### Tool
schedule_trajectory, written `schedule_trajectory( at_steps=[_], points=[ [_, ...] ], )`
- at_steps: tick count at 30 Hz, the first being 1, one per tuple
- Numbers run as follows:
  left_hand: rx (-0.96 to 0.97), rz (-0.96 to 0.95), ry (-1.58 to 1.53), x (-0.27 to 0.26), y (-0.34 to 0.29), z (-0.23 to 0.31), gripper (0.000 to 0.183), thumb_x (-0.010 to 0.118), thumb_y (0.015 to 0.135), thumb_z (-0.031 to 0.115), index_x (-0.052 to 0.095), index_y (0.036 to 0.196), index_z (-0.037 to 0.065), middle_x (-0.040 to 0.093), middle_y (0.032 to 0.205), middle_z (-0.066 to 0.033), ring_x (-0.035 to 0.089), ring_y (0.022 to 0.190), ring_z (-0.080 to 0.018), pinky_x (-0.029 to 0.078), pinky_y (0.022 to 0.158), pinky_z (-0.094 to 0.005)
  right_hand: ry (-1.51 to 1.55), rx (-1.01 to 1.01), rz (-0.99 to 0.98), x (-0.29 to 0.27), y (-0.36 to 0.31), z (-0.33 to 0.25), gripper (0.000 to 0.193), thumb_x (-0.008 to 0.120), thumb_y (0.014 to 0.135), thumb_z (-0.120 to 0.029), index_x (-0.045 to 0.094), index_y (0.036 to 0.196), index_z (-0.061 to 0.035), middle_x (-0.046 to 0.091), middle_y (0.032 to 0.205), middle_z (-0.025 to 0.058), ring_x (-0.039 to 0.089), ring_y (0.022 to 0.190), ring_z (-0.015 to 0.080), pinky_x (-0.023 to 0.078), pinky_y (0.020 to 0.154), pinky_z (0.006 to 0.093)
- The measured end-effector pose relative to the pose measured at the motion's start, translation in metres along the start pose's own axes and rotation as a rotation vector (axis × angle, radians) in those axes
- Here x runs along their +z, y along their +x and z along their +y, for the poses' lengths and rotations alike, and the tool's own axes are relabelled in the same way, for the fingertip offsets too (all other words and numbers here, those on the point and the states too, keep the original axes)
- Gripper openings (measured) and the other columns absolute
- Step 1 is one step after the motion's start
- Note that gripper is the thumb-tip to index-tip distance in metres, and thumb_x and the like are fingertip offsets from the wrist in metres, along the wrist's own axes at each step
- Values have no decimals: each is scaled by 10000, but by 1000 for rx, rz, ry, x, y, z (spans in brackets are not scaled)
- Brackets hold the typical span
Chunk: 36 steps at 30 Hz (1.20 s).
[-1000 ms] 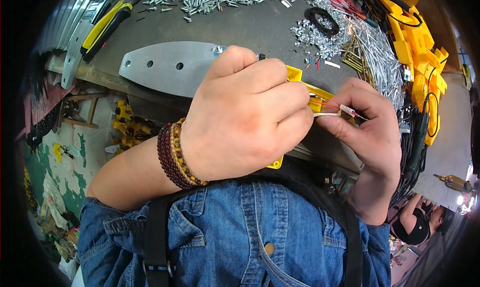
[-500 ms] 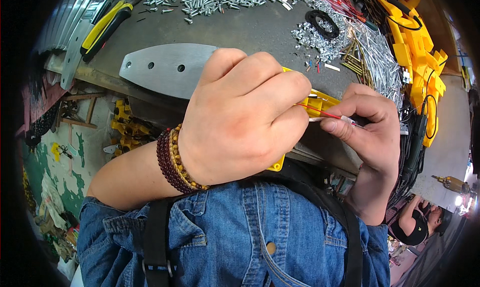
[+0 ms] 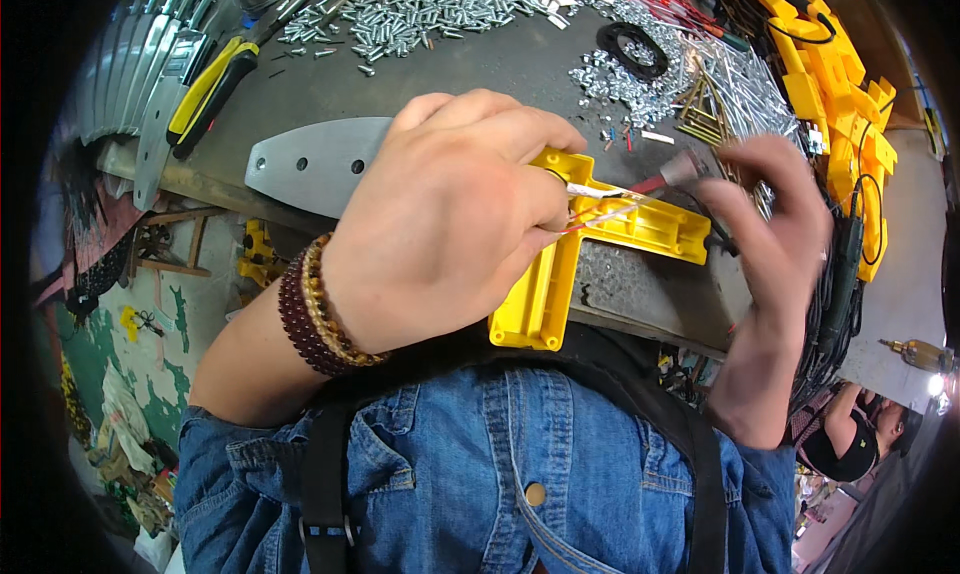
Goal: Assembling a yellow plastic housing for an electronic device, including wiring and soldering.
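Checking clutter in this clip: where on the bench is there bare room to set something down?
Bare grey bench top lies between the screw pile, the yellow-handled pliers and the metal plate. The right side is crowded: loose hardware, thin rods and stacked yellow parts.

metal blade (image 3: 310,159), screws (image 3: 420,9), yellow-handled pliers (image 3: 210,84)

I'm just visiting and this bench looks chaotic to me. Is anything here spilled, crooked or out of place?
Mostly loose hardware: silver screws lie scattered in heaps across the grey bench rather than in a bin. The metal plate juts past the bench edge. The left hand pins thin wires against a yellow plastic part; the right hand is too blurred to judge.
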State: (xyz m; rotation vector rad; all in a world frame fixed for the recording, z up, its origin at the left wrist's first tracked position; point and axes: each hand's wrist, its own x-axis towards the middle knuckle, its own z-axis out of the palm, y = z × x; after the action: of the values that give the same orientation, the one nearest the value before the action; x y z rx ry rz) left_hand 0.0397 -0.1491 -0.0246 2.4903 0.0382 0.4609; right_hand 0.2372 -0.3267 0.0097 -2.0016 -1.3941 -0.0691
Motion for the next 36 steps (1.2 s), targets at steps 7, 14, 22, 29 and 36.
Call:
schedule_trajectory(
  at_steps=[7, 14, 22, 29, 36],
  points=[
    [-21, -12, -23, -3, 11, -2, 287, 692, 721, 56, 613, 995, 92, 584, 1307, -123, 544, 1187, -308, 358, 976, -416, 60, -427, -160, 48, -27, -46, 286, 687, 773, -105, 690, 1045, -17, 656, 991, 105, 671, 788, 255, 556, 655, 351],
    [92, -95, -109, -22, 10, -6, 534, 704, 648, 105, 566, 1163, 68, 508, 1367, -193, 481, 1275, -342, 319, 1036, -416, -128, -480, -271, 51, -23, -55, 359, 619, 777, -145, 659, 1110, -18, 646, 988, 73, 629, 737, 194, 513, 617, 318],
    [-5, -36, -359, -64, 19, -47, 446, 766, 753, 158, 591, 1150, 54, 558, 1313, -151, 503, 1278, -298, 380, 1078, -420, 68, -309, -330, 10, -31, -67, 357, 709, 747, -54, 685, 1100, -98, 630, 1104, 90, 659, 815, 195, 542, 674, 312],
    [-297, 149, 918, -140, 50, -137, 467, 685, 780, 161, 589, 1236, 127, 666, 1115, -138, 629, 1057, -305, 452, 929, -444, 97, -289, -204, -15, -55, -38, 328, 764, 702, -16, 710, 1017, -91, 646, 1079, 100, 628, 697, 212, 519, 616, 330],
    [-236, 452, 496, -123, 108, -162, 501, 646, 819, 144, 515, 1290, 33, 602, 1186, -214, 572, 1141, -373, 456, 996, -436, -61, -397, -128, -24, -40, -22, 271, 740, 720, -2, 710, 972, -96, 673, 1018, 112, 651, 772, 259, 522, 662, 354]
  ],
)
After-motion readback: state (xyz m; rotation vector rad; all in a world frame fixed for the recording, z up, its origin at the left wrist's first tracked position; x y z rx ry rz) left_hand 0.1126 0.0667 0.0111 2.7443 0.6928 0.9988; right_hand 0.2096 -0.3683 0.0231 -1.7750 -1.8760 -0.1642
